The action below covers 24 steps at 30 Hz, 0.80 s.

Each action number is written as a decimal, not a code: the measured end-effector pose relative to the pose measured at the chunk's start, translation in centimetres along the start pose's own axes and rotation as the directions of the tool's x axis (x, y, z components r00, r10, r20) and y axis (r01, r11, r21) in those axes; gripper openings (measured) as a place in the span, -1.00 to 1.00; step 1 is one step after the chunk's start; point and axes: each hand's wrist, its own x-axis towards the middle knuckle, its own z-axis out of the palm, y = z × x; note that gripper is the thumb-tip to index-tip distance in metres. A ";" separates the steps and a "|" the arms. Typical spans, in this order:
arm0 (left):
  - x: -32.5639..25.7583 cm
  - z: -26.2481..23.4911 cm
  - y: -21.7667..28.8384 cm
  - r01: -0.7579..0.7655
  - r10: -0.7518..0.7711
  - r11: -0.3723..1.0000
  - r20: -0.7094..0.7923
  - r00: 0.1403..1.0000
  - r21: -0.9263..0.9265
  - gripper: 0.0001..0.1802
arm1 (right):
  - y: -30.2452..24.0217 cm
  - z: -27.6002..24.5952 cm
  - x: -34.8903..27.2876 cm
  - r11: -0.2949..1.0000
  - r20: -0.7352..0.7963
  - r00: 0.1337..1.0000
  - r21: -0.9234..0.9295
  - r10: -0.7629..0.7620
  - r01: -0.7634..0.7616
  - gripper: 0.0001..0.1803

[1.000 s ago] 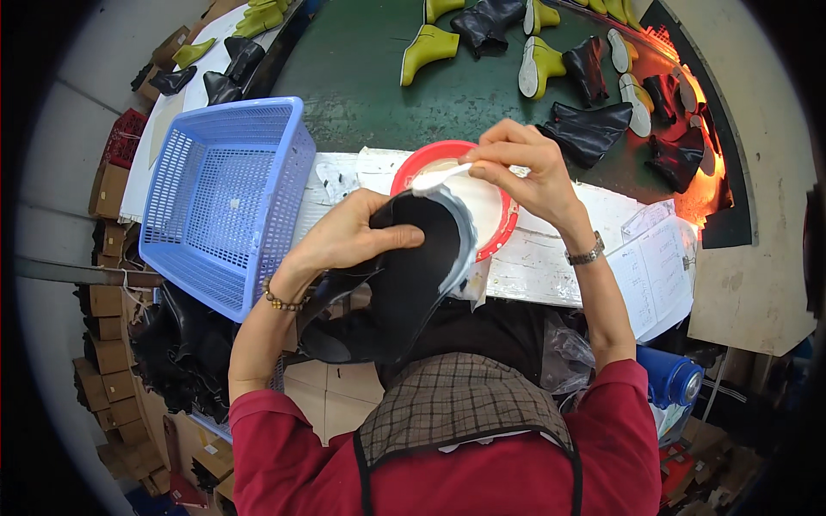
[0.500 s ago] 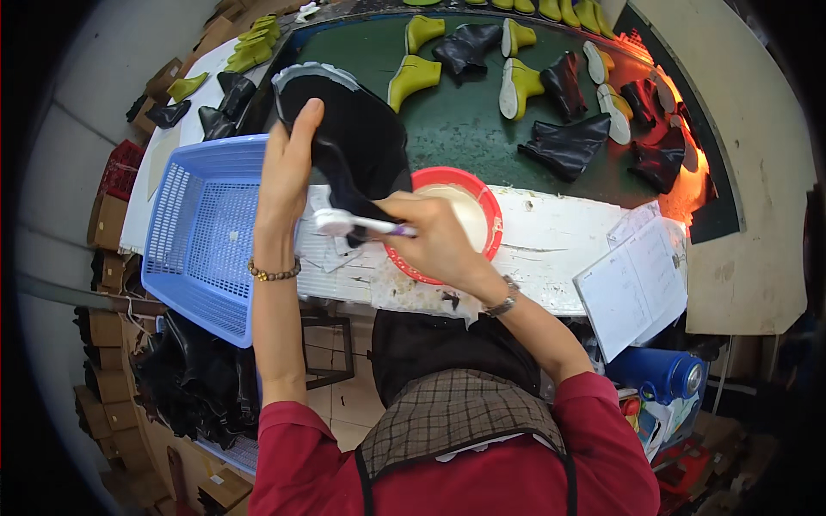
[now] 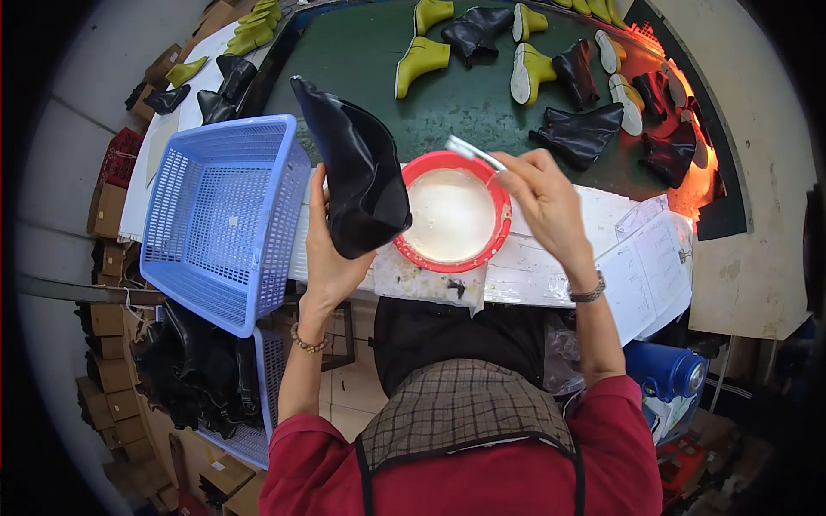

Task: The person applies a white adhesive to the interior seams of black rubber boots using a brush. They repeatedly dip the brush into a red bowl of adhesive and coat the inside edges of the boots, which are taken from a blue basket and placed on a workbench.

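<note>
My left hand [image 3: 334, 268] grips a shiny black leather boot upper [image 3: 354, 172] from below, holding it up left of a red bowl [image 3: 502, 225]. White creamy liquid [image 3: 452, 215] fills much of the bowl. Between the fingers of my right hand [image 3: 551, 206] is a slim brush [image 3: 475, 154] with a pale handle, much like a toothbrush. Its head points left above the bowl's far rim, apart from the upper. The inside of the upper is mostly turned out of sight.
A blue plastic basket [image 3: 258, 232] stands at left, above more black uppers [image 3: 194, 365]. Behind, a green conveyor belt [image 3: 370, 52] carries yellow-green lasts [image 3: 422, 64] and black uppers, running toward an orange glow. Papers [image 3: 645, 267] and a blue flask [image 3: 662, 370] lie right.
The brush has moved from the upper's lower edge rightward to above the bowl. My left hand has turned the upper, so its shiny outside now shows instead of the dark lining.
</note>
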 end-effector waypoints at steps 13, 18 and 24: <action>-2.4 -1.5 1.6 0.048 -0.037 0.999 0.371 0.928 -0.019 0.28 | 0.3 -2.0 -0.7 0.986 -0.061 0.988 0.072 -0.143 0.147 -0.85; -2.5 -1.6 3.3 0.015 0.013 0.998 0.502 0.865 -0.053 0.25 | 1.1 -1.6 1.9 0.964 -0.151 0.952 -0.018 -0.265 0.265 -0.80; -2.8 -1.2 2.1 0.052 0.003 0.983 0.302 0.953 -0.175 0.28 | 1.0 -0.8 -0.5 0.937 -0.134 0.931 0.035 -0.340 0.347 -0.74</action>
